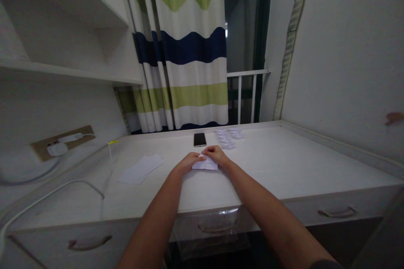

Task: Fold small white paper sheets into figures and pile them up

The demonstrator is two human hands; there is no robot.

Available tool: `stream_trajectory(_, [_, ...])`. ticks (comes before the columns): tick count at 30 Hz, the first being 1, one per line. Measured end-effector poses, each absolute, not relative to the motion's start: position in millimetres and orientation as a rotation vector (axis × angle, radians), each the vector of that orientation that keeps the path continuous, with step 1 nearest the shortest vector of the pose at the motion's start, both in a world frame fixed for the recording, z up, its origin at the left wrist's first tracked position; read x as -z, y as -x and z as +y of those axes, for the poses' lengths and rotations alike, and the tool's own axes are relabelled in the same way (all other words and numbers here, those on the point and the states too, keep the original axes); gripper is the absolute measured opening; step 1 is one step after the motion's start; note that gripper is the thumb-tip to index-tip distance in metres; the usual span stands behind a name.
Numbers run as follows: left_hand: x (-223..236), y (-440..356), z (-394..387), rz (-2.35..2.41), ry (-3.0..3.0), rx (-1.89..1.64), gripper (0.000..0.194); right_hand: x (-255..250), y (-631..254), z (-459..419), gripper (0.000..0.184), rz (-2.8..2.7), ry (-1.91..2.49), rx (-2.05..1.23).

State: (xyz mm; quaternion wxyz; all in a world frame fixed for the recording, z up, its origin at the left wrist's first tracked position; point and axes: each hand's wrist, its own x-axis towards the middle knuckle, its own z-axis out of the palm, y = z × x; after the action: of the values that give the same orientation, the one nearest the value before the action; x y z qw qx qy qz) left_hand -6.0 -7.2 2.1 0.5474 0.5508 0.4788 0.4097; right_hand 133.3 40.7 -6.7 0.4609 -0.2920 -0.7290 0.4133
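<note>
Left hand (190, 162) and right hand (216, 154), each pinching the folded white paper (205, 164) between them, above the white surface (268, 159). Beyond the hands: smartphone (200, 139), with small folded paper pieces (225, 138) to its right. Left of the hands: flat paper sheets (142, 169), overlapping.

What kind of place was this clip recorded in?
Probably a bedroom or dorm study corner: a white built-in desk with drawers, a shelf unit above its left side, and a striped curtain behind it.
</note>
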Motion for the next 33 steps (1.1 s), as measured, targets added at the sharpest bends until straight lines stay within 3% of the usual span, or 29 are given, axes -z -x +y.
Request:
stream_trajectory(11, [-14,-3,-18,1.046,-1.103,-1.104,0.024,1,-138,40,0.023,-1.777,0.736,-0.858])
stream_trajectory(33, [-9,3,-12,1.045,-1.168,-1.165,0.030,-3,-142,46,0.025,-1.633,0.832,-0.895])
